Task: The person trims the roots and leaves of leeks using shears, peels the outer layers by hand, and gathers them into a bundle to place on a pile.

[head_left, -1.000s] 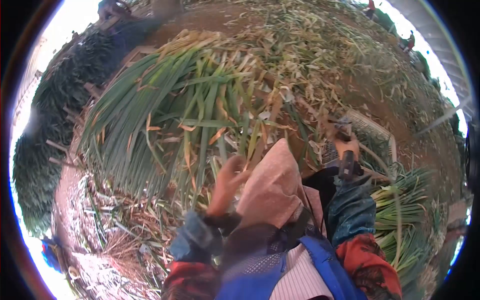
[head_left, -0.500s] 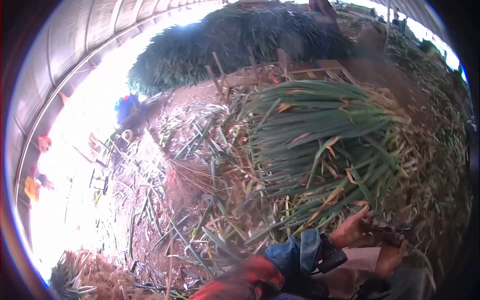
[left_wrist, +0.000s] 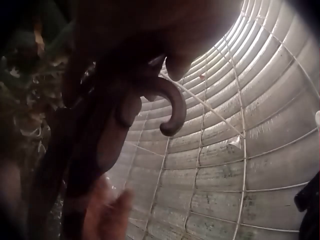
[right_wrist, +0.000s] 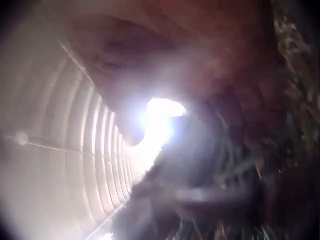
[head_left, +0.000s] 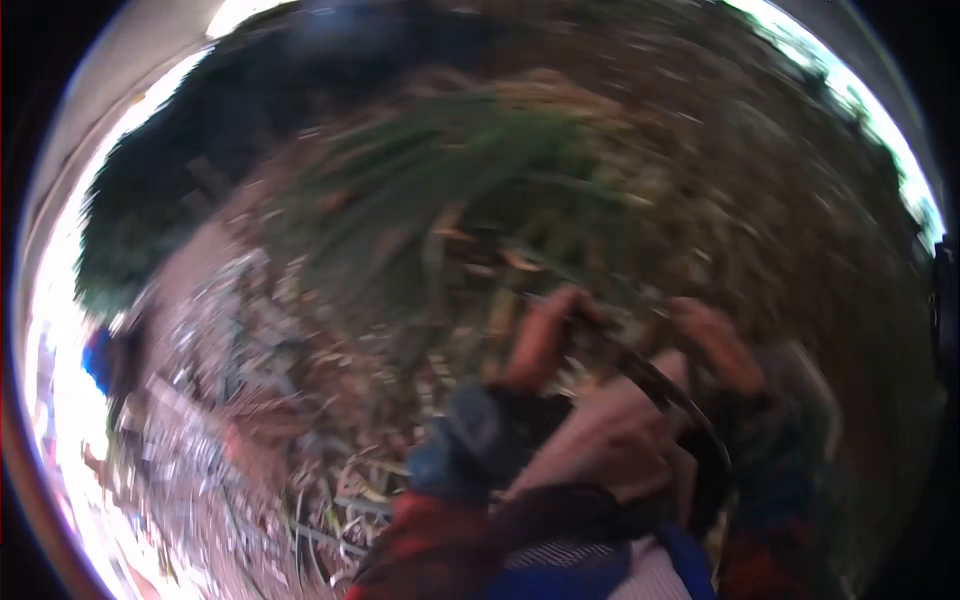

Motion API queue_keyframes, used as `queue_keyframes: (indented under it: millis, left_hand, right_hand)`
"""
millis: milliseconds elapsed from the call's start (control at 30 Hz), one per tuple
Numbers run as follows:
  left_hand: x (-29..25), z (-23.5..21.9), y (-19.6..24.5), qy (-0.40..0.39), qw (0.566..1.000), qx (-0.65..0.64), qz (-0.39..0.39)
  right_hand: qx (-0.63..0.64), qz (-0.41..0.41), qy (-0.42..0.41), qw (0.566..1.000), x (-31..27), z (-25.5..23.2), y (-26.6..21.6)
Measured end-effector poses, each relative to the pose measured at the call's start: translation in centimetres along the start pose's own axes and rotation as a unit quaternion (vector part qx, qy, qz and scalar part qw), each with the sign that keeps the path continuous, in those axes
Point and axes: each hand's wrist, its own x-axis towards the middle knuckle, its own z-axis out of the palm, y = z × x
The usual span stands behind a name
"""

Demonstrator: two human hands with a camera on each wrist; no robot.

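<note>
In the head view my left hand (head_left: 548, 335) holds one end of a dark, bendy strip (head_left: 655, 385). The strip arcs down to the right across the pink cloth over my lap. Seen from the left wrist, it is mostly in shadow, with a short hooked end (left_wrist: 174, 112) sticking out beside the fingers. My right hand (head_left: 718, 345) is to the right of the strip, apart from the left. In the right wrist view its thumb and fingers are spread, with nothing seen between them. A blurred heap of long green onions (head_left: 430, 190) lies in front of both hands.
Cut leaves and onion scraps (head_left: 250, 350) litter the ground at left. A dark green stack (head_left: 160, 180) stands at the far left. Dry trimmings (head_left: 760, 170) cover the ground to the right. Ribbed plastic sheeting (left_wrist: 265, 125) shows overhead.
The head view swung left and came back, now blurred. The hands came together half a second ago and have since moved apart, with the dark strip now hanging from the left hand.
</note>
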Motion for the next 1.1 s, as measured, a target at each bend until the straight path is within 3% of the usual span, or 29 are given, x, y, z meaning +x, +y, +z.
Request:
queue_keyframes:
  millis: [33, 100, 133, 233, 300, 367, 433, 467, 500, 600, 633, 667, 700, 733, 833, 933, 1033, 1100]
  left_hand:
    - [0.7, 0.9, -0.6, -0.015, 0.997, -0.076, -0.01]
    - [1.7, 2.2, -1.2, -0.059, 0.984, -0.166, -0.025]
    - [2.0, 2.5, -1.3, -0.089, 0.979, -0.182, -0.028]
    - [4.3, 1.9, -2.5, -0.14, 0.94, -0.3, -0.085]
    - [3.7, 3.3, -1.7, -0.167, 0.919, -0.349, -0.083]
    - [4.7, 3.8, -1.6, -0.186, 0.906, -0.371, -0.081]
    - [6.3, 3.7, -2.4, -0.203, 0.897, -0.388, -0.068]
    - [7.3, 3.8, -2.5, -0.212, 0.891, -0.396, -0.06]
    - [8.0, 4.0, -2.3, -0.186, 0.925, -0.328, -0.053]
    - [9.4, 5.0, -1.5, -0.09, 0.973, -0.166, -0.132]
    - [11.1, 2.9, -3.3, -0.129, 0.972, -0.133, -0.147]
    - [11.6, 2.7, -3.3, -0.102, 0.973, -0.113, -0.176]
    - [11.9, 2.6, -3.5, -0.074, 0.97, -0.093, -0.21]
    - [12.1, 2.6, -3.8, -0.046, 0.966, -0.073, -0.243]
    - [12.0, 4.1, -5.2, -0.025, 0.986, 0.007, -0.166]
    - [13.9, 2.9, -7.1, 0.061, 0.966, -0.149, -0.202]
    - [15.1, 3.0, -6.5, 0.03, 0.963, -0.184, -0.194]
    - [16.0, 2.8, -6.5, 0.007, 0.977, -0.124, -0.172]
  right_hand:
    - [0.044, 0.02, -0.099, 0.994, -1.1, 0.1, 2.8]
    - [0.227, 0.067, -0.26, 0.936, -4.3, 0.7, 5.9]
    - [0.4, 0.27, -0.213, 0.85, -4.0, 1.2, 2.2]
    - [0.562, 0.285, -0.239, 0.739, -4.5, 0.2, 2.1]
    - [0.625, 0.291, -0.167, 0.705, -6.9, 1.9, 2.0]
    - [0.702, 0.299, -0.103, 0.638, -6.4, 3.0, 1.1]
    - [0.535, 0.366, -0.111, 0.753, -6.3, 3.5, 1.0]
    - [0.486, 0.372, -0.104, 0.784, -6.2, 3.4, 1.7]
    - [0.434, 0.379, -0.098, 0.812, -6.2, 3.2, 2.4]
    - [0.41, 0.338, -0.057, 0.845, -5.8, 1.9, 6.3]
    - [0.278, 0.292, -0.019, 0.915, -5.1, 1.3, 7.1]
    - [0.139, 0.237, 0.021, 0.961, -4.2, 0.7, 8.1]
    - [-0.003, 0.182, 0.062, 0.981, -4.1, 0.5, 8.6]
    - [-0.034, 0.198, 0.026, 0.979, -4.1, 0.8, 8.8]
    - [-0.072, 0.262, -0.077, 0.959, -3.5, 1.8, 7.8]
    - [-0.056, 0.224, -0.082, 0.969, -3.1, 2.4, 6.8]
    - [0.033, 0.148, 0.008, 0.988, -2.5, 2.8, 7.8]
    - [0.019, 0.131, 0.049, 0.99, -2.1, 3.7, 10.2]
